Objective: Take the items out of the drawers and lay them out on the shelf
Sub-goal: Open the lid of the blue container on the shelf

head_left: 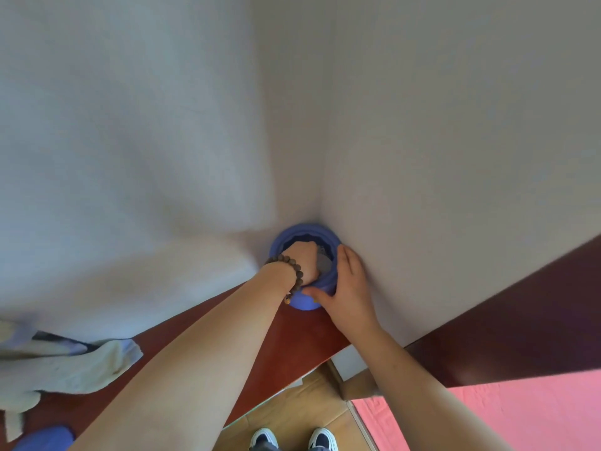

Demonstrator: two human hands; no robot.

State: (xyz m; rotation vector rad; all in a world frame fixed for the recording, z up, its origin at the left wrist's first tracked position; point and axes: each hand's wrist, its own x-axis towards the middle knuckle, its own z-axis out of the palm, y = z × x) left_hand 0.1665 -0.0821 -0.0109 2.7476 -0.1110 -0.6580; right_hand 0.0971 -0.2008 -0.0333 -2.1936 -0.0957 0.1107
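A blue round container is stood in the far corner of the red-brown shelf, against the wall. It is steadied by the right hand, whose fingers are curled round its right wall, while the left hand, closed on a grey item, is reached into its mouth. The item is best drawn straight up with the container held firmly down, so that nothing is tipped off the near edge.

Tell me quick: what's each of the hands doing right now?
Left hand: reaches down inside the blue container; fingers hidden, so its grip cannot be told.
Right hand: fingers wrapped round the container's outer wall, holding it.
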